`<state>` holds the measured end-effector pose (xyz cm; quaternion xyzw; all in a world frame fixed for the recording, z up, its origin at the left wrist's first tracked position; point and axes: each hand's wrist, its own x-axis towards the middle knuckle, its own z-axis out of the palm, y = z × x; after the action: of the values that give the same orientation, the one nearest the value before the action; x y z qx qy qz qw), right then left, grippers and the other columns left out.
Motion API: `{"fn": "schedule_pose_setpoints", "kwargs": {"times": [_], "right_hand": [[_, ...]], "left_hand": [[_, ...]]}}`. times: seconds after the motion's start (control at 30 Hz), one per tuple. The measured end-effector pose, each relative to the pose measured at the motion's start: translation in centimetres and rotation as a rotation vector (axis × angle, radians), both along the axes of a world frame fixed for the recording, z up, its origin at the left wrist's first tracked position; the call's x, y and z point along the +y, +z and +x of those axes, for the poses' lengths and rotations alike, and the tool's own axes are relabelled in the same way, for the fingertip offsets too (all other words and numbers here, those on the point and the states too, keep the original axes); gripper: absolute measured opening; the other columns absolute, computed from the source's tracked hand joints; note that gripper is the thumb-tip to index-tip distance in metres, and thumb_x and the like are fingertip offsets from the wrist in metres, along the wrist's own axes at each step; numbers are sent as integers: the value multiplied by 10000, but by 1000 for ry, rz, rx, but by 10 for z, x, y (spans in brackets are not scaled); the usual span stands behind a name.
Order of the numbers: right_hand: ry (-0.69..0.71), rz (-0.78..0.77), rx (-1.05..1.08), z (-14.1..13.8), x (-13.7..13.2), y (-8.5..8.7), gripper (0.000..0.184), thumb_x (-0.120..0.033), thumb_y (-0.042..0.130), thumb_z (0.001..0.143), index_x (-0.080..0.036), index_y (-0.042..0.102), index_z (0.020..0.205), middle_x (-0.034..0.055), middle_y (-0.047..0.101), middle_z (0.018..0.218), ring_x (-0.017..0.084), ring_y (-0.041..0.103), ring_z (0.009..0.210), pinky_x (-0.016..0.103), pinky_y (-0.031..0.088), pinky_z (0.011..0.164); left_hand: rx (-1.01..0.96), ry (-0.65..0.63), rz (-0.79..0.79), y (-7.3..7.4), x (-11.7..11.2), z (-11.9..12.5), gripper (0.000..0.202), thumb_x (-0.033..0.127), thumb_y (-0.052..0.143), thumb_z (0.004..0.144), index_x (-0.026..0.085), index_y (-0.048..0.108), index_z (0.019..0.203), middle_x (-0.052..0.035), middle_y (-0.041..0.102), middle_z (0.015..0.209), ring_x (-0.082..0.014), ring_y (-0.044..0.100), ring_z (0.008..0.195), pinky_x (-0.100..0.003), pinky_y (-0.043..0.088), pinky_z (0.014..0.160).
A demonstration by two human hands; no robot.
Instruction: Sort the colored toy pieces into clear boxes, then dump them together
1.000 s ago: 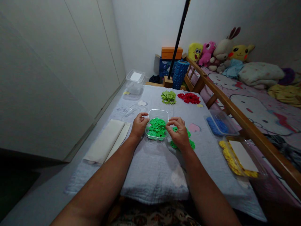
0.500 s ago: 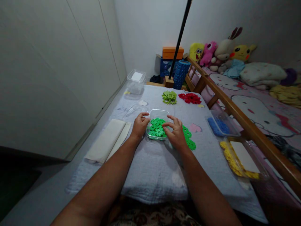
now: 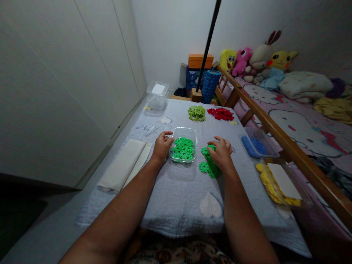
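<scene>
A clear plastic container (image 3: 195, 152) holding green flower-shaped plastic pieces (image 3: 183, 148) stands on the cloth-covered table. At its left rim, my left hand (image 3: 162, 146) has thumb and fingers closed on the edge. My right hand (image 3: 222, 152) hovers over a loose pile of the same green pieces (image 3: 213, 169) to the right of the container. Its thumb and fingers are apart and curved above the pile; part of the pile is hidden beneath them. I see nothing held in that hand.
Lime-green pieces (image 3: 197, 113) and red pieces (image 3: 220, 113) lie at the back. On the right are tubs of blue pieces (image 3: 255, 146) and yellow pieces (image 3: 268, 187), beside a wooden bed rail (image 3: 275, 135). Folded cloth (image 3: 122, 163) lies left; a clear lidded box (image 3: 157, 96) stands back left.
My right hand has moved from above the container to the loose green pile on the right. My left hand has stayed at the container's rim.
</scene>
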<state>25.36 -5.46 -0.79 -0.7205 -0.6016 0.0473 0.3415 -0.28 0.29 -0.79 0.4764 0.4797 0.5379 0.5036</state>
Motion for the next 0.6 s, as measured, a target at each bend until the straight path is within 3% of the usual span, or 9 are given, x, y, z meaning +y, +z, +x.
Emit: {"fn": "schedule_pose_setpoints", "kwargs": {"times": [0.23,0.43,0.6], "right_hand": [[104,-28,-97,6,-1,-18,88,-272,774,749,-254,744,829,114,633,1398,410,426,1360,709,243,1159],[107,-74,-93,3,-1,-12,172,-212,802,687,-254,729,837,112,656,1296,398,458,1299,655,298,1130],[103,-99,-28,1,-1,-3,78,-208,739,719,-255,709,774,73,675,1063,320,538,1118,542,390,1059]], "left_hand": [[-6,8,-19,4,-2,1,385,359,693,674,186,634,1012,108,390,547,-101,328,494,-232,232,501],[-12,-4,-20,7,-4,2,392,366,687,681,186,623,1024,109,398,546,-100,330,487,-228,229,493],[-4,-6,-17,6,-3,1,384,356,690,678,186,623,1016,113,384,541,-96,324,485,-225,230,496]]}}
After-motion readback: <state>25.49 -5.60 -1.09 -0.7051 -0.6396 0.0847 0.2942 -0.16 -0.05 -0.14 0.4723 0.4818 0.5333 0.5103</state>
